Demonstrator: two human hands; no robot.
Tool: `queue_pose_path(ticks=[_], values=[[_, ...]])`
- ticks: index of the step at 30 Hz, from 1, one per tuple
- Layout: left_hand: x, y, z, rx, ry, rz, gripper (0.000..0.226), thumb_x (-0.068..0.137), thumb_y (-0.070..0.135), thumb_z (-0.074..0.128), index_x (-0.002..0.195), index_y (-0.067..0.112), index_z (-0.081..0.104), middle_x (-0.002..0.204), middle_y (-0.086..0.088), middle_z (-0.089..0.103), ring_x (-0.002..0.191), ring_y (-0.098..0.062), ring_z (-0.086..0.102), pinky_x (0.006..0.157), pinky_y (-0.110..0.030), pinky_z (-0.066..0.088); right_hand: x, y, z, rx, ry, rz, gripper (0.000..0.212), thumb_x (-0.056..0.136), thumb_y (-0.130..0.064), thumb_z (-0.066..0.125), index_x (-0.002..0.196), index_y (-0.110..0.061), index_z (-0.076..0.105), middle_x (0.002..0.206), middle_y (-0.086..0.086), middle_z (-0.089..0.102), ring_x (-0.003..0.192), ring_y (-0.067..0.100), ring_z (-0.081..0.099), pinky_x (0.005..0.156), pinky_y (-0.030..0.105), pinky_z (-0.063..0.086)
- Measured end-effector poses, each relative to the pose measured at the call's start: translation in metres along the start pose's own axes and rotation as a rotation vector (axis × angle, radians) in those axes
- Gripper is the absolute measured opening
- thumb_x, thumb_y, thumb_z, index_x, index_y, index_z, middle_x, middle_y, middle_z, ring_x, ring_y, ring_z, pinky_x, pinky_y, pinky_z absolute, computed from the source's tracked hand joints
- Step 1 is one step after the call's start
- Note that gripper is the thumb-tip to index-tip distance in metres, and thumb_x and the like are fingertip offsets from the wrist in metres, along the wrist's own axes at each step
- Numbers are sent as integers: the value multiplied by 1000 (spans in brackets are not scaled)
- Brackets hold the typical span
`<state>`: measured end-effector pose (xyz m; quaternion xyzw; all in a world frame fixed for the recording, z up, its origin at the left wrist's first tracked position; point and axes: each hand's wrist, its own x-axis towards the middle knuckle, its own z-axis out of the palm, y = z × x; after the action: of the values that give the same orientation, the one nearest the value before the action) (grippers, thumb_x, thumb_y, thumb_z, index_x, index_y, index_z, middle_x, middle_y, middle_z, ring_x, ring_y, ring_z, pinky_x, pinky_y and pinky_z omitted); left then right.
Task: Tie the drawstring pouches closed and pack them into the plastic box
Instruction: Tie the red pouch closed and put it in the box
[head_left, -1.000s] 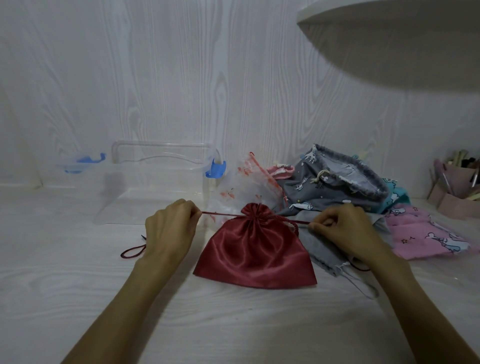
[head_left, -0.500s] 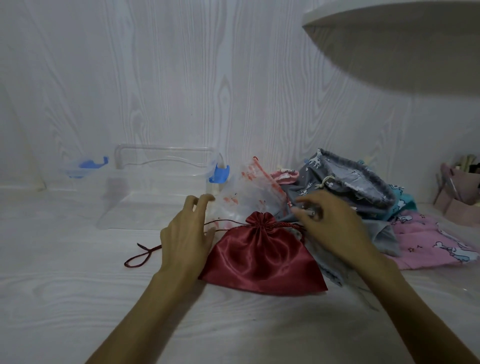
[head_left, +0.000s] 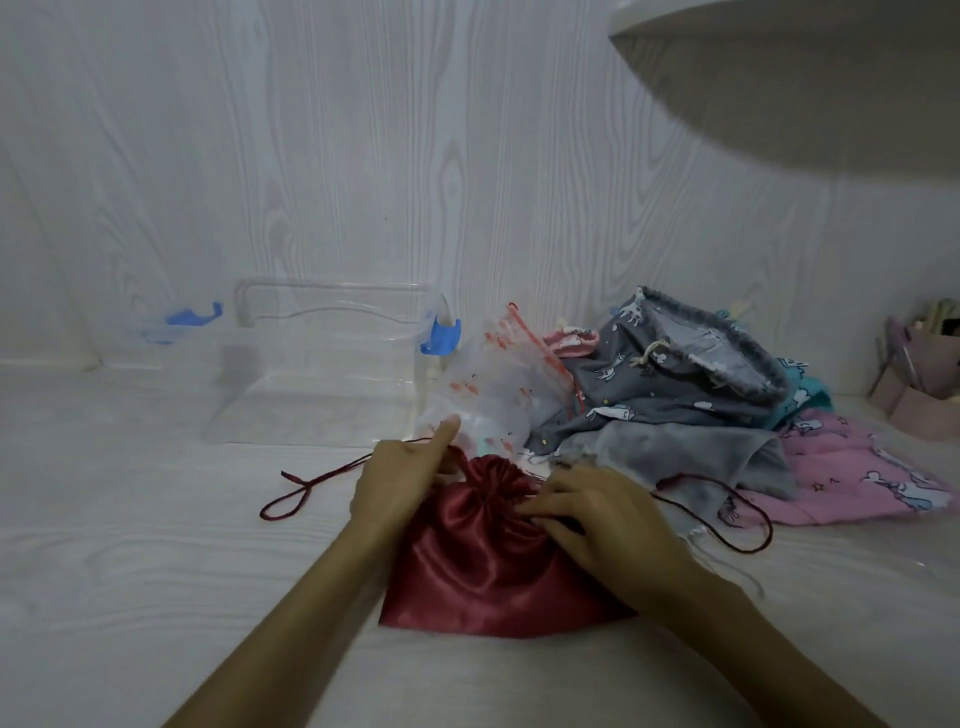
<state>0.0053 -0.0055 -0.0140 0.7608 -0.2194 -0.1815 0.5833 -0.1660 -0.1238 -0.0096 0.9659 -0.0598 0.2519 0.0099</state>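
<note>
A dark red satin pouch (head_left: 483, 561) lies on the white table, its neck gathered shut. Its red drawstring trails out as a loop on the left (head_left: 291, 499) and another on the right (head_left: 727, 525). My left hand (head_left: 400, 478) grips the cord at the left of the neck, thumb raised. My right hand (head_left: 597, 512) pinches at the right of the neck, fingertips on the gathered fabric. The clear plastic box (head_left: 322, 364) with blue clips stands open behind, to the left.
A pile of loose pouches lies at the right: a translucent flamingo one (head_left: 498, 384), a grey unicorn one (head_left: 675, 374), plain grey (head_left: 675, 452), pink (head_left: 857, 483). The box lid (head_left: 166, 327) sits by the wall. A pink holder (head_left: 919, 389) stands far right, under a shelf (head_left: 779, 78).
Both hands were pulling the cords apart to close the neck. They then let the cords go slack and came in to the neck, where they now hold the cord.
</note>
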Motion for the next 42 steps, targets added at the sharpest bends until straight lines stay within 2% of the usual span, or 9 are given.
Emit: queue_pose_path(ticks=[4,9,16,21,27,30,35,39,42], values=[[1,-1,-2,17,-34,53,32,62,53,75,62,21,77,69,-6,74,79,-28,71,86,-47,55,-7,-12,-4,60,-92,18,22,84,-37,57,100,-37,72,86,-19,70,76,1,63,63,16,44],[-16,1,-4,-123,-95,107,20,86,17,67,76,4,77,83,-18,74,83,-22,68,91,-33,51,0,8,-35,784,21,554,20,93,-15,53,99,-33,61,86,-6,70,61,4,61,57,19,50],[-20,-1,-8,-150,-112,53,25,91,15,58,74,9,75,66,-1,73,61,-3,65,59,-11,51,17,21,-34,158,-616,213,36,83,-12,63,118,-7,61,94,5,55,84,15,48,81,29,43],[-10,-5,-7,10,-53,16,34,83,36,67,69,6,77,76,-13,73,75,-23,66,80,-34,52,18,12,-23,50,-435,362,17,85,-22,55,89,-20,71,77,-9,61,81,19,60,74,36,52],[-12,-4,-8,-6,-33,160,32,87,25,66,57,14,65,59,-2,51,63,-9,49,66,-23,40,13,7,-35,35,-228,394,12,82,-34,67,82,-26,76,81,-5,71,84,13,65,72,32,52],[-23,5,-8,-229,-21,213,20,92,20,58,83,14,75,76,12,70,74,7,65,69,-2,45,13,20,-41,190,-188,360,14,81,-39,68,69,-33,68,74,-10,67,73,2,59,70,26,49],[-17,23,-10,-715,-40,70,18,91,16,58,100,9,72,96,-2,74,87,-8,69,83,-18,53,25,10,-46,952,-156,486,17,95,-19,54,80,-10,56,56,-1,52,48,9,47,52,21,45],[-17,34,-6,-558,-78,166,16,92,15,58,92,14,73,95,-2,74,89,-10,69,89,-20,52,48,0,-46,991,-84,694,22,89,-36,59,82,-15,57,50,-8,41,36,1,37,38,12,30],[-21,31,5,-450,-57,200,16,90,17,60,84,16,74,90,-3,75,90,-13,69,88,-24,52,61,-7,-23,770,-90,663,35,74,-45,74,97,-19,64,83,-10,61,77,3,63,66,17,47]])
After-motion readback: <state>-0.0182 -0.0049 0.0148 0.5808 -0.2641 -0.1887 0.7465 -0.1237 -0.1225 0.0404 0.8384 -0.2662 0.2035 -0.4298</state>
